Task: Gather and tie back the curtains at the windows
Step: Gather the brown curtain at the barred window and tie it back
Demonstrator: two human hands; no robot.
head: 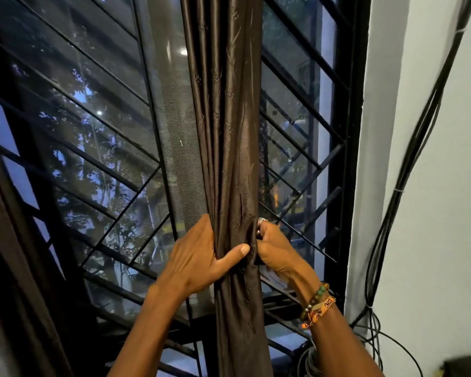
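Observation:
A dark brown shiny curtain (pixel 225 118) hangs bunched into a narrow column in front of the window. My left hand (pixel 199 257) wraps around the bundle from the left, thumb pressed across its front. My right hand (pixel 273 248) grips the bundle's right edge at the same height, fingers curled into the fabric, with a ring and beaded bracelets on that arm. Below the hands the curtain falls straight down out of view. I see no tie-back band.
A black metal window grille (pixel 93 164) with diagonal bars and a mesh screen (pixel 174 131) stand behind the curtain. Another dark curtain (pixel 14 268) hangs at the left edge. Black cables (pixel 400 191) run down the white wall at the right.

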